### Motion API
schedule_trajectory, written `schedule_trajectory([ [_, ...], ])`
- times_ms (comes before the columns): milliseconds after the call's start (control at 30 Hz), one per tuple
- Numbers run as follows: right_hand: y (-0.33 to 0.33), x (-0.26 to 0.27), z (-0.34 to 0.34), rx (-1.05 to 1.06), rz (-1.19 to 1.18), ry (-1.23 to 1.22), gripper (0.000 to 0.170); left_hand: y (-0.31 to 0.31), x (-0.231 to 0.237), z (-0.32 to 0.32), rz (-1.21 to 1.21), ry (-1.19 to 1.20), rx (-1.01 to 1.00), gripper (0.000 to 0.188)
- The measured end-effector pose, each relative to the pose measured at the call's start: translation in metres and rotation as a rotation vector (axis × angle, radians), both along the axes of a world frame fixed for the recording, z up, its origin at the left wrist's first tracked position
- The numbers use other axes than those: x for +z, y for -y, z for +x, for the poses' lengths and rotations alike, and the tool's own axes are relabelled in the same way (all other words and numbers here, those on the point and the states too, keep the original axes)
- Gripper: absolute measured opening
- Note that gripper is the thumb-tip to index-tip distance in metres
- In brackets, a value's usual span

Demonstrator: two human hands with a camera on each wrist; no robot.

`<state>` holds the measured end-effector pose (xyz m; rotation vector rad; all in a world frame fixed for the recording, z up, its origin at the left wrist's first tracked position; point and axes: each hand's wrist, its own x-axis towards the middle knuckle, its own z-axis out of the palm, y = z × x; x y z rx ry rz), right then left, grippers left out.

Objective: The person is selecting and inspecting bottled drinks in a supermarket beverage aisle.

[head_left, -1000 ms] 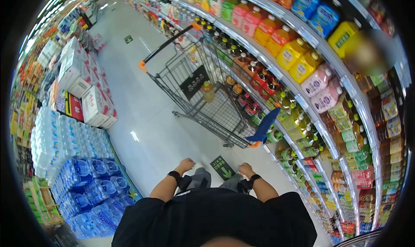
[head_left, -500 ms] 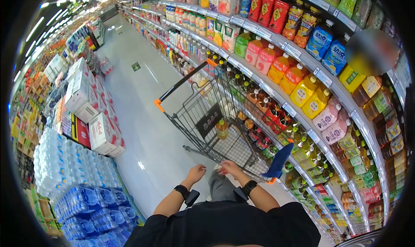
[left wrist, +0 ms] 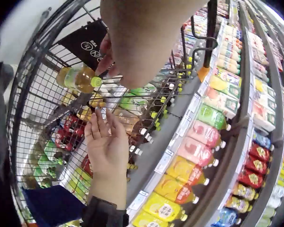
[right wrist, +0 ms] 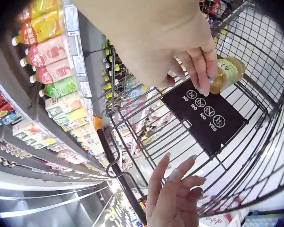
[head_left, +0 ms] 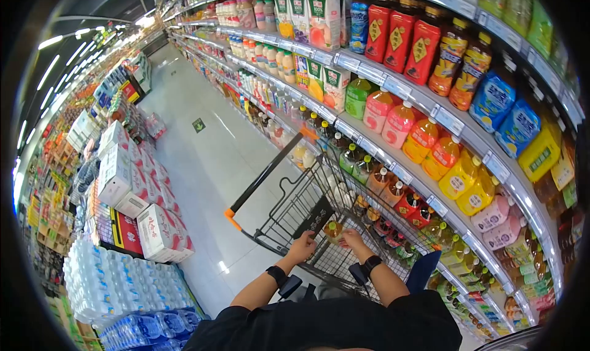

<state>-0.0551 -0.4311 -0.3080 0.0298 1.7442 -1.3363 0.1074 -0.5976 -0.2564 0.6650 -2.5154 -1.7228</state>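
A bottle of yellowish drink (head_left: pixel 333 229) with a green cap is in the wire shopping cart (head_left: pixel 268 174), by the black sign plate (right wrist: pixel 206 118). Both hands are over the cart basket with nothing in them. My left hand (head_left: pixel 302 246) is left of the bottle, fingers loosely bent. On the other side, my right hand (head_left: pixel 353 240) reaches toward it; its fingers overlap the bottle (right wrist: pixel 227 75) in the right wrist view. From the left wrist, the right palm (left wrist: pixel 109 144) shows with extended fingers, a gap between them and the bottle cap (left wrist: pixel 95 82).
Shelves of bottled drinks (head_left: pixel 396 127) and juice cartons (head_left: pixel 322 19) line the right side, close beside the cart. Stacked white boxes (head_left: pixel 161 231) and packs of water bottles (head_left: pixel 123 277) stand at the left. Dark blue cloth (head_left: pixel 423 271) hangs at the cart's near end.
Both hands have risen from beside the body and reached forward over the cart, close to the bottle. The person has come nearer the cart, and the head view has tilted up.
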Motion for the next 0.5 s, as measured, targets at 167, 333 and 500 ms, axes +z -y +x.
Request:
schedule_trajectory([
  [167, 0.04, -0.031, -0.036, 0.045, 0.39, -0.273, 0.044, 0.03, -0.084, -0.047, 0.553, 0.423, 0.279, 0.034],
  [333, 0.063, -0.01, -0.037, 0.427, 0.533, -0.514, 0.06, 0.029, -0.135, -0.08, 0.52, 0.534, 0.358, 0.031],
  [500, 0.07, -0.031, -0.044, 0.454, 0.485, -0.507, 0.067, 0.034, -0.141, -0.098, 0.521, 0.583, 0.184, 0.064],
])
